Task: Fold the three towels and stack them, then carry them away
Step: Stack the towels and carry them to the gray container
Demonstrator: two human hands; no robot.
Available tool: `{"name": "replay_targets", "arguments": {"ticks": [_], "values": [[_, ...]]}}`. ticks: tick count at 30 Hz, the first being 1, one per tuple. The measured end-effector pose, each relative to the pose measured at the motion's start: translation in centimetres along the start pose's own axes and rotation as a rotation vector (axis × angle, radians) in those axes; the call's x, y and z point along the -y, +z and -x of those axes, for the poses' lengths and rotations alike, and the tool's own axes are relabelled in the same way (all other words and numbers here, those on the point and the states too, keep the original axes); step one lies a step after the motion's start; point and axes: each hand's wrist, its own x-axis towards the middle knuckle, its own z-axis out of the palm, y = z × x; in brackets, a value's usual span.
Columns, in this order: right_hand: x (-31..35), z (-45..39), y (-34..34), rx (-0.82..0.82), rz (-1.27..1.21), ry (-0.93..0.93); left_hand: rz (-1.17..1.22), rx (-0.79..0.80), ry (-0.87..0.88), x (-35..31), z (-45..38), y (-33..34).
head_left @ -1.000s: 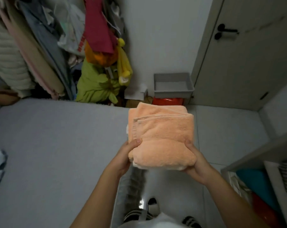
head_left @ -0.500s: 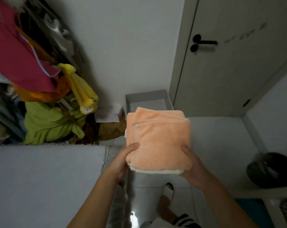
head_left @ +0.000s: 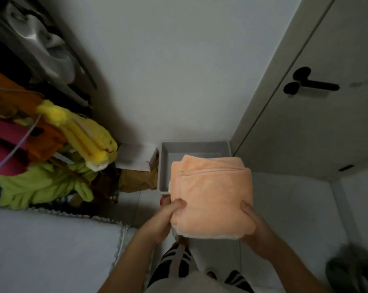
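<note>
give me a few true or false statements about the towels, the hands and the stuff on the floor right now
1. Both hands grip the folded towel stack, the left hand and right hand on opposite sides. True.
2. The top towel is blue. False: it is peach orange.
3. A grey tray sits on the floor by the wall, partly hidden behind the stack. True.
4. The door stands wide open. False: it looks shut, its black handle in view.
5. The stack rests on the bed. False: it is held up in the air.
</note>
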Motion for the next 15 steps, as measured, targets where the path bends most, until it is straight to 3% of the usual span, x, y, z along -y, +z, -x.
{"name": "replay_targets", "arguments": {"ticks": [9, 15], "values": [[6.5, -15.5, 0.5, -0.053, 0.095, 0.047, 0.058, -0.096, -0.128, -5.7, -15.0, -5.4], [5.8, -28.1, -2.8, -0.097, 0.096, 0.135, -0.014, -0.261, -0.144, -4.2, -27.1, -8.6]]}}
